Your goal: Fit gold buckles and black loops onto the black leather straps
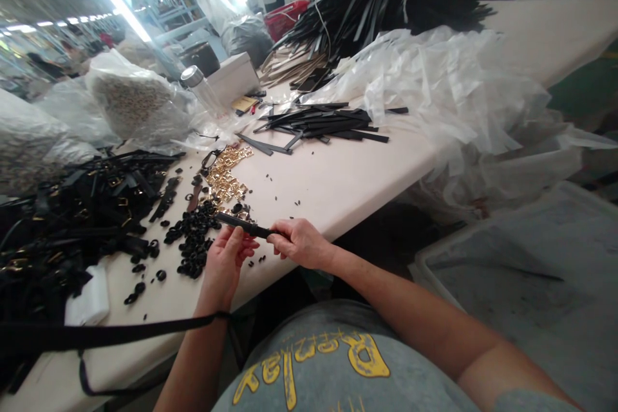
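Note:
A black strap [250, 227] is stretched between my two hands, above the front edge of the table. My left hand [230, 250] pinches it near its left part, thumb on top. At its right end, the fingers of my right hand [298, 241] are closed round it. Just behind and left of my left hand lies a heap of small black loops [196, 232]. Beyond them are many gold buckles [224, 174] in a loose pile. Fine detail on the strap is too small to make out.
A tangle of black straps with buckles [91, 206] covers the table's left side. Cut black strips [318, 123] lie further back, near a clear bottle [203, 87]. Plastic sheeting [434, 84] drapes over the right edge; a grey bin [521, 270] stands below. A black cord crosses my left forearm.

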`<state>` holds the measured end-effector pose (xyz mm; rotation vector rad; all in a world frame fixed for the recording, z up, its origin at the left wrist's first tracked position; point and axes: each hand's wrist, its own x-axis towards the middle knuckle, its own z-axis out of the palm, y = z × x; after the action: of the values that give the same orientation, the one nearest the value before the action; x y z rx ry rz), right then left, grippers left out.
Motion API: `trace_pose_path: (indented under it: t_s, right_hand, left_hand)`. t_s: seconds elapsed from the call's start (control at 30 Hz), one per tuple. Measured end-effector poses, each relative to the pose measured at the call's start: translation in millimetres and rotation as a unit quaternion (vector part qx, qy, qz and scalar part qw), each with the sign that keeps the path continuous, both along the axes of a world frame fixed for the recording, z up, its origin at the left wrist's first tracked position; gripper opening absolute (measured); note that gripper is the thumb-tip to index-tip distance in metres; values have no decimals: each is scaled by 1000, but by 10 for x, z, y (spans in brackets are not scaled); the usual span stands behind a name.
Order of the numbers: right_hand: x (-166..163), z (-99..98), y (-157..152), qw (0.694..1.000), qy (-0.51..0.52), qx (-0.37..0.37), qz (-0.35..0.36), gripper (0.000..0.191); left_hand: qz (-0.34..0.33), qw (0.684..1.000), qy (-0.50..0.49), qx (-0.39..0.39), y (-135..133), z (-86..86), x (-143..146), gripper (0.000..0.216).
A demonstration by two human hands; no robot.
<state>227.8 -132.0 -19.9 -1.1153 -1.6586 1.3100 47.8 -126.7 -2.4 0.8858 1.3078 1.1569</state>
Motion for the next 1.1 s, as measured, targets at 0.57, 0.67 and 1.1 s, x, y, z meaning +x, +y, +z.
trace_pose_path:
  t_s: [0.57, 0.67, 1.1]
  right_hand:
    - [-27, 25, 12, 999, -34, 1, -9, 18]
    - [-35, 43, 20, 999, -44, -2, -8, 17]
    - [7, 11, 34, 999, 5, -27, 38, 16]
  left_hand:
    - [-21, 993, 87, 79, -75, -185, 46, 29]
    - [-30, 966, 195, 169, -87, -133, 41, 24]
    - [-83, 982, 145, 83, -31, -10, 47, 27]
